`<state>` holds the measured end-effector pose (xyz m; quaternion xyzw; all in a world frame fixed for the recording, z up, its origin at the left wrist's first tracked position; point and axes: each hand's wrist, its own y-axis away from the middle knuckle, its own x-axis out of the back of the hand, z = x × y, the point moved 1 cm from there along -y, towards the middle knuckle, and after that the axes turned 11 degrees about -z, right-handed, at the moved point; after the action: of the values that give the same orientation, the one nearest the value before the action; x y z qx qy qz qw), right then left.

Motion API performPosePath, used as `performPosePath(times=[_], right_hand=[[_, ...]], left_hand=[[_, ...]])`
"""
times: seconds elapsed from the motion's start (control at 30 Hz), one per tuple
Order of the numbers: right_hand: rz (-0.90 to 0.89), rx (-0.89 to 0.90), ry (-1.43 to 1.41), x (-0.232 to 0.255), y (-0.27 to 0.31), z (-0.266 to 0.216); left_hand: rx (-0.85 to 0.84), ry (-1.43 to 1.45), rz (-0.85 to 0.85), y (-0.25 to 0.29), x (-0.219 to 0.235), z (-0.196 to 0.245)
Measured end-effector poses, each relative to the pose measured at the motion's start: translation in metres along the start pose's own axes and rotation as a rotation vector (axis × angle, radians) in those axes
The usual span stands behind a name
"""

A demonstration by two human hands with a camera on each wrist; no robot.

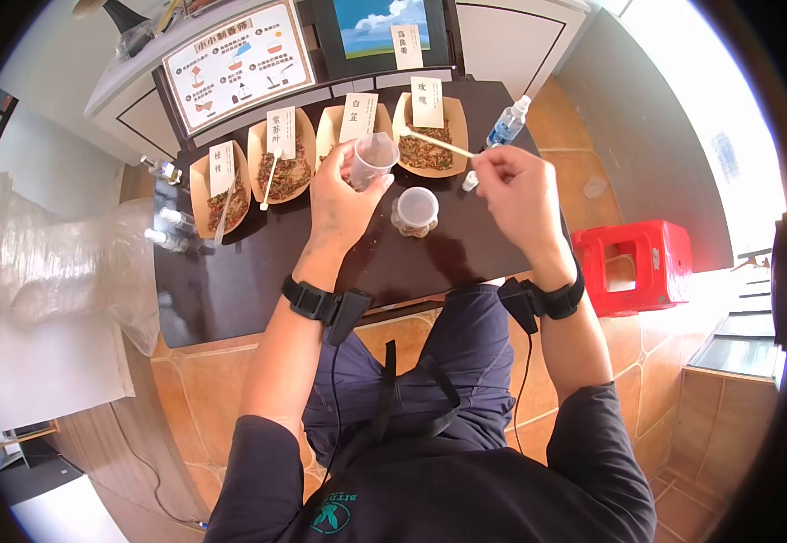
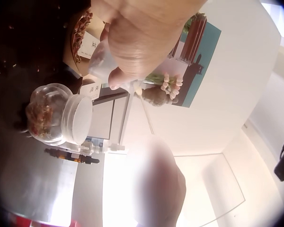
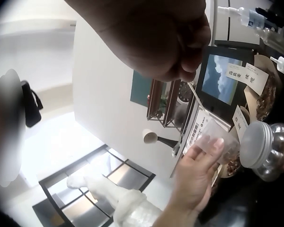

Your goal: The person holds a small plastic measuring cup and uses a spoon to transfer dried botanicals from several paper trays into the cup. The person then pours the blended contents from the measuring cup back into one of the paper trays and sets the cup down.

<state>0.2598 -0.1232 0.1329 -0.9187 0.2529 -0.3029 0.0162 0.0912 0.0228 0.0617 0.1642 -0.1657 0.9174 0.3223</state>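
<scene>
My left hand (image 1: 334, 206) grips a small clear plastic cup (image 1: 377, 156), holding it up over the table with its mouth tipped toward the right. In my right hand (image 1: 522, 197) a thin pale stick (image 1: 446, 146) with a small wider tip is pinched between thumb and fingers. Its tip points left, near the cup and over the rightmost paper tray (image 1: 458, 163) of dried herbs in the head view. Below and between the hands stands a rounded clear jar (image 2: 42, 113) with a whitish lid (image 1: 418, 206) and some dried bits inside.
Several more paper trays with herbs and labelled cards (image 1: 282, 132) line the table's back. A spray bottle (image 1: 509, 122) stands at the right, small bottles (image 1: 176, 220) at the left. An instruction board (image 1: 239, 65) leans behind. A red stool (image 1: 633, 267) is on the floor.
</scene>
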Motion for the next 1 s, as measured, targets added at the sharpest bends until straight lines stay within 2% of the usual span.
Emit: performPosePath(times=[0.03, 0.27, 0.37, 0.5, 0.6, 0.67, 0.77, 1.0], right_hand=[[0.028, -0.127, -0.040, 0.005, -0.001, 0.003], [0.092, -0.072, 0.372, -0.002, -0.011, 0.048], [0.085, -0.092, 0.465, -0.008, -0.011, 0.059], [0.060, -0.136, 0.443, -0.010, -0.009, 0.061], [0.001, -0.176, 0.276, -0.012, -0.013, 0.066], [-0.073, -0.349, 0.063, -0.016, -0.015, 0.067], [-0.129, -0.446, -0.066, -0.017, -0.018, 0.058], [-0.134, -0.448, -0.242, -0.022, -0.023, 0.073]], left_hand=[[0.000, 0.002, 0.002, 0.001, 0.001, 0.000], [0.016, -0.001, 0.026, 0.008, 0.007, -0.008], [0.015, -0.011, 0.038, 0.010, 0.008, -0.009], [0.000, -0.011, 0.042, 0.011, 0.008, -0.013], [-0.009, -0.004, 0.044, 0.011, 0.009, -0.014], [-0.010, -0.001, 0.047, 0.011, 0.010, -0.014], [-0.009, 0.005, 0.047, 0.011, 0.011, -0.013], [-0.014, -0.006, 0.049, 0.011, 0.013, -0.013]])
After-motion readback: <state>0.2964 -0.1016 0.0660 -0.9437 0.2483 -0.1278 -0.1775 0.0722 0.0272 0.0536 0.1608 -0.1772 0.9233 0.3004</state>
